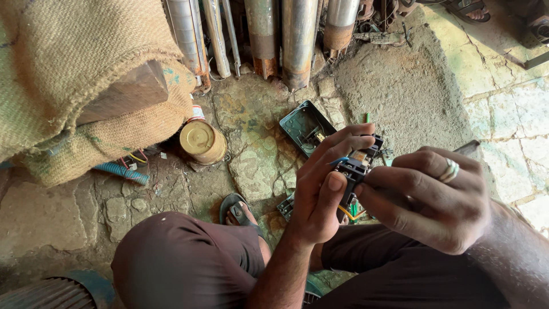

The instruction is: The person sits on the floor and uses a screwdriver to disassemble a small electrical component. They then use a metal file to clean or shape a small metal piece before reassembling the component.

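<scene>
My left hand grips a small black electrical part with blue and yellow wires hanging from it. The thumb presses on its near side and the fingers wrap over its top. My right hand, a ring on one finger, closes against the part's right side; whether it holds a tool is hidden by its fingers. A dark open box cover lies on the stone floor just beyond my hands. My knees and a sandalled foot are below.
Several metal pipes stand at the back. At the left lie burlap sacking over a wooden block, a round yellow tin and a blue hose piece. A grey fan housing sits at the bottom left.
</scene>
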